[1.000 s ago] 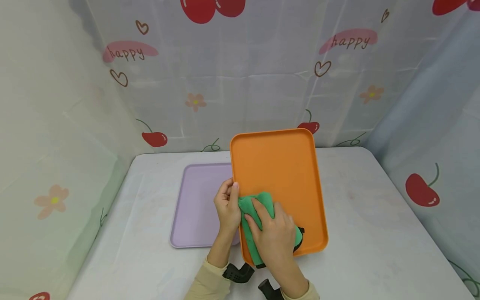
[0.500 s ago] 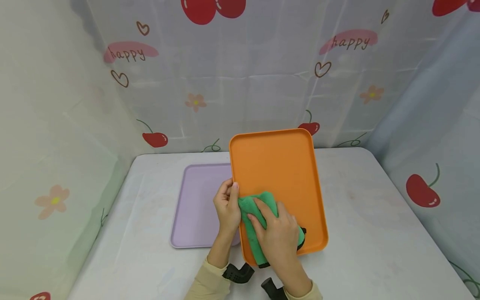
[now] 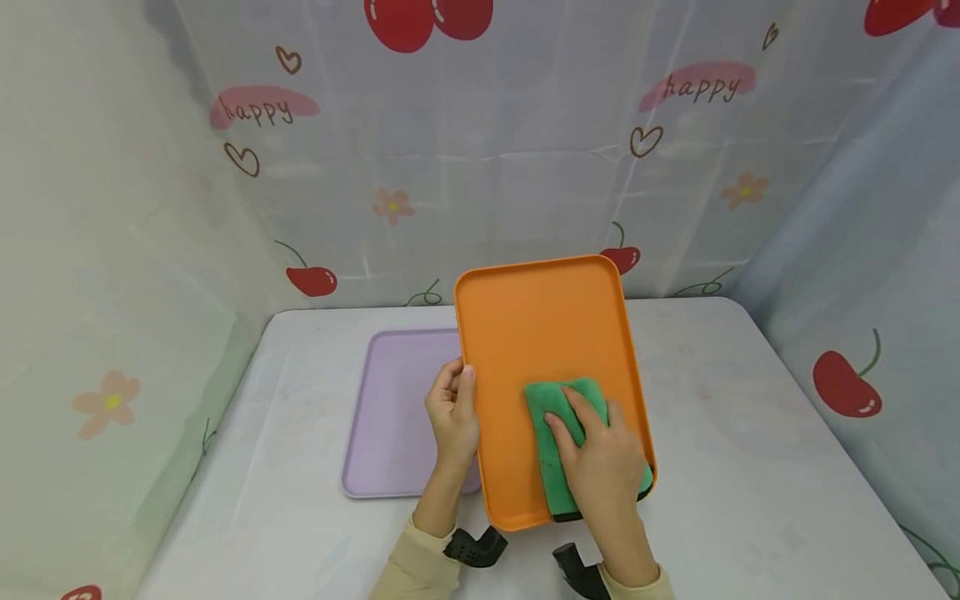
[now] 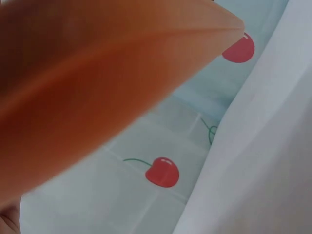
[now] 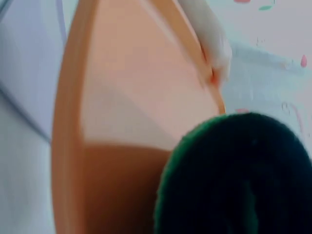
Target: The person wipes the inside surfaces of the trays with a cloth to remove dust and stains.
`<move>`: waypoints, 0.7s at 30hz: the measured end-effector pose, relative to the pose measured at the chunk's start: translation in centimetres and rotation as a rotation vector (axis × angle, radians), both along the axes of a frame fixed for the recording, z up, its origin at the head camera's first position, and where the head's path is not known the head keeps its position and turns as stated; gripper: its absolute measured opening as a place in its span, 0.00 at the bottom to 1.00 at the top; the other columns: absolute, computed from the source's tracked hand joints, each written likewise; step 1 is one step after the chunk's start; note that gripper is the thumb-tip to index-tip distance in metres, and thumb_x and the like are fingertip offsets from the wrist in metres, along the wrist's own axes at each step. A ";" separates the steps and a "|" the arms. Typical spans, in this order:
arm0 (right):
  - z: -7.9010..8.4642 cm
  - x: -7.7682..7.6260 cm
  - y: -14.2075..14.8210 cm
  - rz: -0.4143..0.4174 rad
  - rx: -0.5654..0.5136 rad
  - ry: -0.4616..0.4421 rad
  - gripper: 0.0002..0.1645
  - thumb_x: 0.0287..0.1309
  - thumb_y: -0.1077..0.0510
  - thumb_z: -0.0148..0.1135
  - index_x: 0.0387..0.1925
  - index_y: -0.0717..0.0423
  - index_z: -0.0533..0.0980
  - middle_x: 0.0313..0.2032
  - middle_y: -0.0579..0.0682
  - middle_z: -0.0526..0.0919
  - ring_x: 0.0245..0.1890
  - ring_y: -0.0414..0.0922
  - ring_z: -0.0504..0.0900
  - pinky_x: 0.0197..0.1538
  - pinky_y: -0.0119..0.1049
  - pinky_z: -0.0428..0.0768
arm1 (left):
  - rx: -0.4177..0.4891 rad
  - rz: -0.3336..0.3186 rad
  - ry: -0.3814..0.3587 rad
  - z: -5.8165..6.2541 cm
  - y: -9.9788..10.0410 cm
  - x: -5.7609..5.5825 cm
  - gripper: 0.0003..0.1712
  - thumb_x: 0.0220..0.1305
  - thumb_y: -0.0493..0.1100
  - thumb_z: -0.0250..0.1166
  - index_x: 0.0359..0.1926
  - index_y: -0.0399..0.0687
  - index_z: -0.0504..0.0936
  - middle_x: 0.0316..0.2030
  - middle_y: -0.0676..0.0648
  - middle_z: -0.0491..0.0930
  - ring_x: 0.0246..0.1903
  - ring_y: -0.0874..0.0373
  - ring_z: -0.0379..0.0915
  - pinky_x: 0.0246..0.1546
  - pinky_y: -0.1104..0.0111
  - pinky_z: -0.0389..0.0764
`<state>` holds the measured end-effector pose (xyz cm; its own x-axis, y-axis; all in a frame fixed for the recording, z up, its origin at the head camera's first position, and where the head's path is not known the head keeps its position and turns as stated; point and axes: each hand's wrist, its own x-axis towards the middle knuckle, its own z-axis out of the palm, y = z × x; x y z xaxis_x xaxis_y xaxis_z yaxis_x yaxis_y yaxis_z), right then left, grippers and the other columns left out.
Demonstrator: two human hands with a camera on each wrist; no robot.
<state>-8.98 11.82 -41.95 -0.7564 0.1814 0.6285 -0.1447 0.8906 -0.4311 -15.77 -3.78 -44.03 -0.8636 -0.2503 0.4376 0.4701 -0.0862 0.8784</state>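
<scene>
An orange tray (image 3: 540, 325) is held up at a tilt above the table in the head view. My left hand (image 3: 453, 417) grips its left rim, thumb on the front side. My right hand (image 3: 607, 462) holds a folded green cloth (image 3: 555, 458) with dark edging against the lower right part of the tray. In the right wrist view the cloth (image 5: 234, 165) looms dark and close, with the tray (image 5: 131, 87) behind it. The left wrist view shows the underside of the tray (image 4: 122, 92), blurred. The right hand's other fingers are partly hidden.
A lilac tray (image 3: 401, 412) lies on the white table (image 3: 750, 467), its right part hidden behind the orange one. Curtains (image 3: 510, 108) printed with cherries surround the table at the back and sides. Black wrist mounts (image 3: 477, 547) sit at both cuffs.
My right hand has slid the green cloth rightward across the orange tray, from its left edge toward its right edge. The left hand keeps its grip, and the tray has shifted slightly left.
</scene>
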 end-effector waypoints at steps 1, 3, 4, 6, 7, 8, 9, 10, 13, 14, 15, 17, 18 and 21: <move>0.0 0.0 0.4 -0.014 -0.009 -0.008 0.24 0.45 0.50 0.78 0.46 0.50 0.84 0.28 0.59 0.77 0.13 0.48 0.66 0.16 0.37 0.65 | -0.003 -0.002 0.000 0.0 0.0 0.0 0.15 0.72 0.34 0.51 0.43 0.21 0.76 0.16 0.60 0.63 0.14 0.71 0.53 0.14 0.79 0.56; -0.1 -0.1 1.2 -0.049 -0.025 -0.028 0.24 0.46 0.50 0.77 0.47 0.51 0.84 0.29 0.61 0.78 0.14 0.51 0.68 0.15 0.40 0.67 | -0.003 -0.003 0.000 -0.1 -0.1 0.0 0.15 0.72 0.34 0.51 0.44 0.21 0.77 0.16 0.60 0.64 0.14 0.71 0.53 0.14 0.79 0.57; -0.1 -0.1 1.7 -0.068 -0.031 -0.039 0.24 0.46 0.50 0.77 0.47 0.51 0.84 0.29 0.61 0.78 0.14 0.52 0.69 0.16 0.42 0.68 | -0.002 -0.002 0.000 0.0 -0.1 0.0 0.15 0.72 0.34 0.51 0.44 0.21 0.77 0.16 0.60 0.64 0.15 0.71 0.53 0.14 0.79 0.57; -0.1 -0.1 2.4 -0.111 -0.048 -0.069 0.24 0.48 0.49 0.76 0.48 0.52 0.83 0.31 0.63 0.77 0.14 0.54 0.69 0.16 0.44 0.68 | -0.002 0.003 0.001 -0.1 -0.1 0.0 0.15 0.72 0.34 0.52 0.44 0.22 0.77 0.16 0.60 0.64 0.15 0.70 0.53 0.15 0.79 0.57; 0.0 -0.1 2.8 -0.134 -0.057 -0.088 0.24 0.50 0.49 0.75 0.49 0.52 0.83 0.31 0.63 0.77 0.14 0.54 0.69 0.15 0.44 0.68 | -0.002 0.006 -0.001 0.0 -0.2 0.0 0.15 0.72 0.35 0.52 0.44 0.22 0.77 0.16 0.60 0.64 0.15 0.71 0.54 0.15 0.79 0.57; 0.0 -0.1 3.2 -0.153 -0.064 -0.104 0.24 0.50 0.49 0.74 0.49 0.52 0.83 0.31 0.64 0.77 0.14 0.55 0.69 0.15 0.44 0.67 | -0.001 0.009 -0.003 0.0 -0.2 0.0 0.15 0.72 0.35 0.52 0.44 0.22 0.77 0.16 0.60 0.64 0.15 0.70 0.54 0.15 0.78 0.57; 0.0 -0.1 3.4 -0.170 -0.068 -0.118 0.24 0.51 0.48 0.74 0.50 0.51 0.82 0.31 0.64 0.76 0.13 0.55 0.68 0.15 0.44 0.67 | -0.002 0.013 -0.005 0.0 -0.2 0.0 0.15 0.72 0.35 0.52 0.44 0.22 0.77 0.16 0.60 0.64 0.15 0.71 0.53 0.15 0.79 0.57; 0.1 -0.1 3.7 -0.183 -0.071 -0.127 0.24 0.52 0.48 0.73 0.50 0.51 0.82 0.30 0.63 0.76 0.13 0.55 0.67 0.15 0.44 0.66 | -0.003 0.015 -0.006 0.1 -0.2 0.0 0.15 0.72 0.35 0.52 0.44 0.22 0.77 0.16 0.60 0.64 0.15 0.70 0.54 0.15 0.79 0.57; 0.1 -0.1 4.0 -0.196 -0.077 -0.134 0.24 0.52 0.48 0.73 0.50 0.51 0.82 0.30 0.64 0.75 0.13 0.55 0.67 0.15 0.44 0.65 | -0.001 0.018 -0.010 0.2 -0.2 0.1 0.15 0.72 0.35 0.52 0.43 0.22 0.77 0.16 0.60 0.64 0.15 0.70 0.53 0.15 0.79 0.57; 0.1 -0.1 4.1 -0.193 -0.078 -0.133 0.23 0.52 0.49 0.73 0.50 0.51 0.82 0.29 0.64 0.75 0.13 0.54 0.67 0.15 0.43 0.65 | 0.002 0.017 -0.010 0.2 -0.2 0.0 0.15 0.72 0.35 0.52 0.43 0.21 0.77 0.17 0.60 0.64 0.15 0.70 0.53 0.15 0.79 0.57; 0.1 -0.1 4.0 -0.191 -0.079 -0.133 0.23 0.52 0.49 0.73 0.50 0.51 0.82 0.29 0.63 0.75 0.13 0.54 0.67 0.15 0.43 0.65 | 0.003 0.015 -0.007 0.2 -0.2 0.0 0.15 0.72 0.34 0.52 0.43 0.21 0.77 0.17 0.60 0.64 0.15 0.70 0.54 0.15 0.79 0.57; 0.0 -0.1 4.1 -0.186 -0.087 -0.137 0.23 0.53 0.49 0.73 0.51 0.51 0.82 0.29 0.64 0.75 0.14 0.54 0.68 0.15 0.42 0.64 | 0.012 0.009 -0.009 0.2 -0.2 0.0 0.15 0.71 0.34 0.52 0.44 0.20 0.77 0.17 0.60 0.65 0.16 0.70 0.54 0.15 0.79 0.58; 0.0 -0.1 4.1 -0.184 -0.089 -0.142 0.23 0.53 0.49 0.72 0.51 0.51 0.82 0.29 0.64 0.75 0.14 0.53 0.68 0.15 0.41 0.64 | 0.016 0.007 -0.011 0.2 -0.2 0.0 0.15 0.71 0.34 0.53 0.44 0.20 0.77 0.17 0.60 0.65 0.16 0.70 0.54 0.15 0.79 0.58; -0.2 -0.1 4.1 -0.179 -0.101 -0.151 0.24 0.54 0.49 0.72 0.51 0.52 0.82 0.29 0.63 0.75 0.16 0.54 0.69 0.16 0.41 0.64 | 0.026 0.001 -0.010 0.1 -0.1 0.0 0.15 0.71 0.34 0.53 0.44 0.21 0.77 0.18 0.60 0.67 0.16 0.70 0.55 0.16 0.79 0.59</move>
